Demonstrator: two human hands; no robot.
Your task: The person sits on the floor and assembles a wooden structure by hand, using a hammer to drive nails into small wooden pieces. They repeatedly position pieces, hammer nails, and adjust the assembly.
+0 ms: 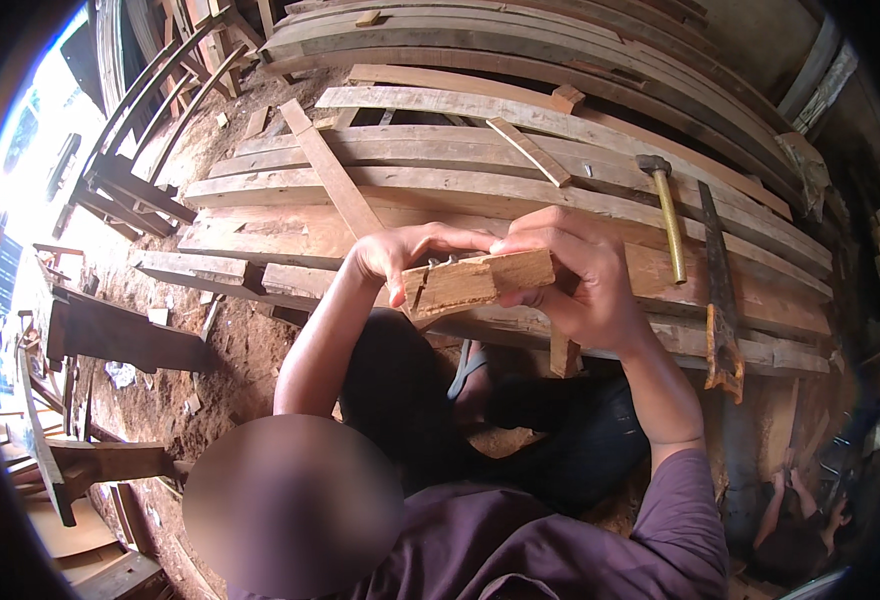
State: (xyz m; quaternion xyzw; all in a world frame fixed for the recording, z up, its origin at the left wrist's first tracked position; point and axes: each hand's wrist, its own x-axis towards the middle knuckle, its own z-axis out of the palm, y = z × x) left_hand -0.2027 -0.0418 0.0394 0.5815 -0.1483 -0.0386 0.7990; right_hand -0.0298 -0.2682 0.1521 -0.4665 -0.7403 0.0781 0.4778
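Both hands hold a short wooden block [485,283] up above the stacked timber. My left hand [385,255] grips its left end, with the thumb at the end and the fingers reaching over the top. My right hand [585,280] is closed round the right end, its thumb underneath and fingers bent over the upper side. A dark notch or crack cuts the block near its left end. Small metal pieces [442,261], perhaps nails or screws, show at its upper edge; their exact kind is unclear. Another piece of wood [564,352] shows below my right hand.
Long timber beams [420,185] lie ahead. On them rest a hammer [672,220] with a yellow handle, a handsaw [725,350], and a thin wooden strip [528,150]. Dark wooden chair parts [125,190] stand at the left. Another person [795,530] is at the lower right.
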